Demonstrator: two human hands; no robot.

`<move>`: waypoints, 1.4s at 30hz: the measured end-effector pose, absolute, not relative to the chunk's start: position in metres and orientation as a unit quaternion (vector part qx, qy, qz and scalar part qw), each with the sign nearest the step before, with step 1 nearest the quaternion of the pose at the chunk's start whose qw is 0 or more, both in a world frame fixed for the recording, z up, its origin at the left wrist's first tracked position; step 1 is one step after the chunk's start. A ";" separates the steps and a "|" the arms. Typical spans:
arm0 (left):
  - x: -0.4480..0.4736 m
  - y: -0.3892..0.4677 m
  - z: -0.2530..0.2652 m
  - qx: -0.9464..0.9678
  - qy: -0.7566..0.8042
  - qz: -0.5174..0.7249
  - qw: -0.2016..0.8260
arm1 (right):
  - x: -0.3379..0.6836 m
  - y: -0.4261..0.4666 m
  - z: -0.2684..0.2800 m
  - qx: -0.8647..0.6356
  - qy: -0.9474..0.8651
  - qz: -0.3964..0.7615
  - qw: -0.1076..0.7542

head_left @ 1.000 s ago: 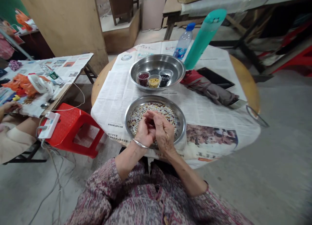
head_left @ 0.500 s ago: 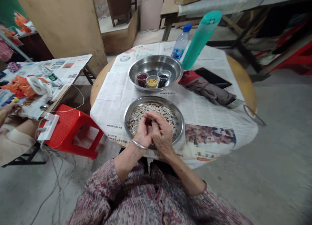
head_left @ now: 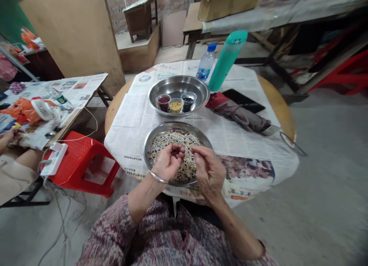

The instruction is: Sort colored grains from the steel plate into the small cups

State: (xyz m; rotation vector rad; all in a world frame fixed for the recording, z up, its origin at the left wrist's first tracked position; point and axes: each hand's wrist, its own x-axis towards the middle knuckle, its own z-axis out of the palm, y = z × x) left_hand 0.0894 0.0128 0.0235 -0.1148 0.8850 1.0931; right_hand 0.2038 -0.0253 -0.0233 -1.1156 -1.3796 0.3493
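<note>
A steel basin (head_left: 147,158) in front of me holds a mix of white grains with yellow, dark red and black beans. Above it, my left hand (head_left: 169,160) is turned palm up, its fingers curled round a few small dark red beans. My right hand (head_left: 210,172) hovers over the basin's right rim, fingertips pressed together; what they hold, if anything, is too small to see. Behind stands a second steel basin (head_left: 161,85) with three clear cups: red beans (head_left: 164,100), yellow beans (head_left: 175,106) and black beans (head_left: 188,100).
Newspaper (head_left: 123,124) covers the round table. Beyond the basins stand a water bottle (head_left: 205,64) and a tall teal container (head_left: 228,60). A folded umbrella (head_left: 238,112) and a black tablet (head_left: 244,100) lie right. At left are a red stool (head_left: 83,162), a power strip (head_left: 56,158) and another person's hand (head_left: 10,135).
My hands were cupped together over the near basin and have come apart. The right hand has moved right, and the left palm now shows. The view has shifted slightly.
</note>
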 end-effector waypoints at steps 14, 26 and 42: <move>0.074 0.217 0.066 0.247 0.453 0.628 0.582 | 0.222 -0.034 -0.063 -0.470 -0.719 0.025 0.511; 0.072 0.230 0.054 0.417 0.475 0.569 0.526 | 0.223 -0.033 -0.066 -0.486 -0.714 0.042 0.503; 0.065 0.183 0.063 0.516 0.459 0.567 0.449 | 0.223 -0.033 -0.062 -0.486 -0.715 0.045 0.500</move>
